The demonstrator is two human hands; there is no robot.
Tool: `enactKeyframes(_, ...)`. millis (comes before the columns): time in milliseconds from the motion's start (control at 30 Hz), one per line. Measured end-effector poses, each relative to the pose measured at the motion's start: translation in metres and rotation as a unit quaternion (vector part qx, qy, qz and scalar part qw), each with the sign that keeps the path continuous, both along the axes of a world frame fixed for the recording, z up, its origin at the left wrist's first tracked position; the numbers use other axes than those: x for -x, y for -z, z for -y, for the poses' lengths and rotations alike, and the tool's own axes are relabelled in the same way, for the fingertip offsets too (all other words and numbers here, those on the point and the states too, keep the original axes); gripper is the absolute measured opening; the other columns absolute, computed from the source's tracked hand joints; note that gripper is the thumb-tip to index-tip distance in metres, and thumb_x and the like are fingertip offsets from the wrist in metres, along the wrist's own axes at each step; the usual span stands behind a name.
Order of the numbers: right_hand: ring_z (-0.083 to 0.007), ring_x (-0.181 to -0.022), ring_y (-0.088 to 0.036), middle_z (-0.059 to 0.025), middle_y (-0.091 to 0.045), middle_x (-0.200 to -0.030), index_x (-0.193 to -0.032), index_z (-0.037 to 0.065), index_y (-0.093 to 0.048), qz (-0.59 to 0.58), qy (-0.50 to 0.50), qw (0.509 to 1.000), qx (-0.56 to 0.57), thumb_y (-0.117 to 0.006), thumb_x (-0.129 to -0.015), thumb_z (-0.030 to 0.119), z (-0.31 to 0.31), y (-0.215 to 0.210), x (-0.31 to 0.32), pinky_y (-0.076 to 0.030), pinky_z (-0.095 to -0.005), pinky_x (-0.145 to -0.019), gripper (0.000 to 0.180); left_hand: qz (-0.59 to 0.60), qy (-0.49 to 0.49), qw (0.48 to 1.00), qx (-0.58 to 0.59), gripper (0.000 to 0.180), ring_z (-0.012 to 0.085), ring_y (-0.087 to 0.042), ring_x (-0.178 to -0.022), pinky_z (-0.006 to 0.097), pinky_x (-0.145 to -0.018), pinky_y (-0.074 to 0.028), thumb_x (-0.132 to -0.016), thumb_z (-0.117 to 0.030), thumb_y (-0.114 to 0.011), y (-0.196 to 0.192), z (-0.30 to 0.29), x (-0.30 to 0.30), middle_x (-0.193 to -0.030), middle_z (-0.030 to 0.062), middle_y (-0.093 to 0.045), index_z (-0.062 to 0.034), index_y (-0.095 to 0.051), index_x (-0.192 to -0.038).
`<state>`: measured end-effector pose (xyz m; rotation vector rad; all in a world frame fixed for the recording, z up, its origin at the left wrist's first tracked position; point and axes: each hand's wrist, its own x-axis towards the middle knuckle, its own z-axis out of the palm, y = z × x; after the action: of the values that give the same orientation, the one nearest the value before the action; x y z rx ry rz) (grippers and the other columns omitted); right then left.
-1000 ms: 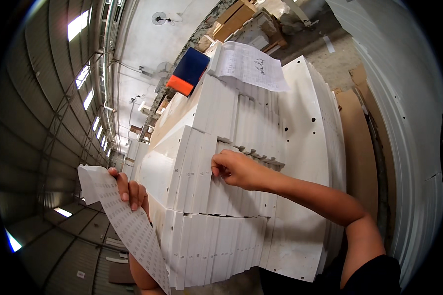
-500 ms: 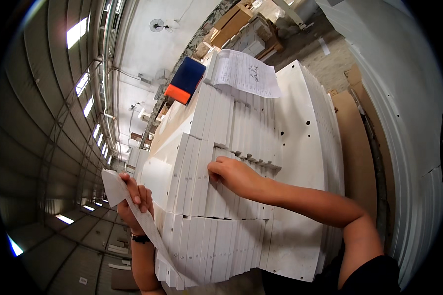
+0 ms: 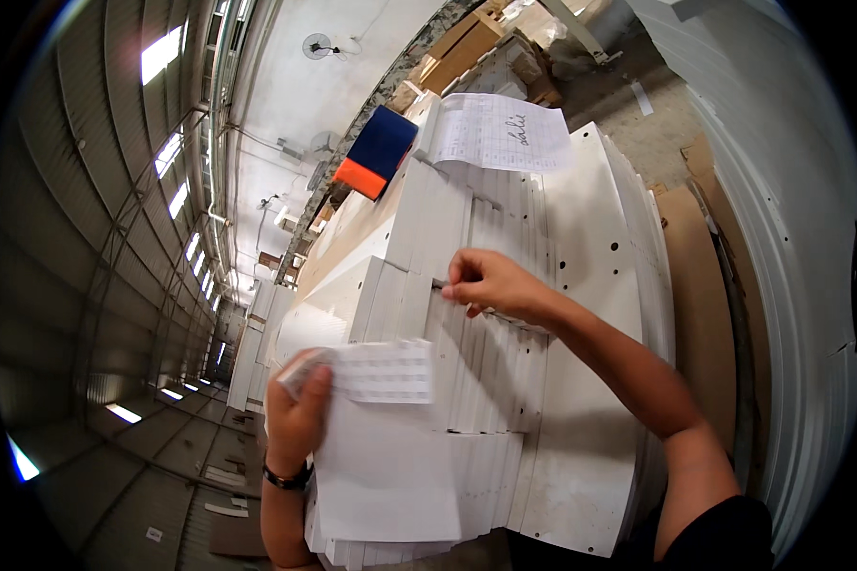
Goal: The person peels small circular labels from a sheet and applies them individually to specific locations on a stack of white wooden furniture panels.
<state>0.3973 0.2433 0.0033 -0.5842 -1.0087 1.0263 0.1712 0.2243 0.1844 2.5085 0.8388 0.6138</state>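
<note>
My left hand (image 3: pixel 300 409), with a dark band at its wrist, is closed on the near-left edge of a white label sheet (image 3: pixel 386 485). A printed grid shows along the sheet's folded upper part, and the lower part is blank. My right hand (image 3: pixel 493 284) hovers over the stacked white panels (image 3: pixel 424 214), thumb and fingertips pinched together. Whatever may be between those fingertips is too small to make out. Small marks run along the edges of the panels, which are packed side by side. The label sheet hides part of the nearer panels.
A printed sheet with handwriting (image 3: pixel 505 133) lies across the far panels, beside a blue and orange box (image 3: pixel 379 152). Larger white panels with holes (image 3: pixel 590 285) stand to the right, then brown cardboard (image 3: pixel 700 333). A wall fan (image 3: pixel 319 46) hangs far back.
My left hand has swung the label sheet inward and turned its face into view over the panels. My right hand has lifted off the panel edges, moving farther away and slightly right.
</note>
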Motion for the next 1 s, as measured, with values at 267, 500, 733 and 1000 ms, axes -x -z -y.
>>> enactKeyframes(267,-0.0098,-0.077,-0.056,-0.0029,-0.059,-0.083,-0.093,0.001,-0.058,0.171,-0.036,0.981,-0.083,-0.061,-0.084,0.026,0.059,-0.056,0.001,-0.047,-0.025,-0.066,0.027,-0.073,-0.018,0.994,-0.075,0.025,0.0107,-0.056,-0.067,0.023,-0.063,-0.045,-0.084,-0.016,-0.059,0.006,0.012,-0.014,-0.073,0.0091,-0.063,0.0069,-0.06,-0.094)
enactKeyframes(500,-0.0189,-0.069,-0.06,-0.0077,-0.06,-0.08,-0.084,0.002,-0.059,0.262,0.206,0.924,-0.186,-0.067,-0.073,0.006,0.068,-0.063,0.01,-0.049,-0.027,-0.062,0.014,-0.016,-0.021,0.996,-0.088,0.024,0.0086,-0.054,-0.068,0.022,-0.063,-0.044,-0.085,-0.017,-0.058,0.005,0.011,-0.015,-0.075,0.0061,-0.062,0.0059,-0.059,-0.094)
enactKeyframes(733,-0.0189,-0.067,-0.06,-0.0052,-0.056,-0.078,-0.08,0.004,-0.058,0.258,0.301,0.89,-0.223,-0.067,-0.073,0.005,0.069,-0.062,0.013,-0.049,-0.0276,-0.058,0.011,0.016,-0.031,0.998,-0.058,0.025,0.0081,-0.052,-0.07,0.021,-0.065,-0.042,-0.085,-0.019,-0.059,0.004,0.012,-0.013,-0.078,0.0047,-0.061,0.0048,-0.059,-0.095)
enactKeyframes(1000,-0.0172,-0.063,-0.058,-0.0006,-0.055,-0.073,-0.076,0.009,-0.058,0.368,0.388,0.794,-0.288,-0.067,-0.071,0.01,0.068,-0.06,0.01,-0.047,-0.027,-0.054,0.01,0.017,-0.044,0.998,-0.034,0.026,0.0083,-0.053,-0.071,0.021,-0.065,-0.042,-0.085,-0.02,-0.058,0.004,0.002,-0.007,-0.079,0.0045,-0.061,0.0039,-0.059,-0.095)
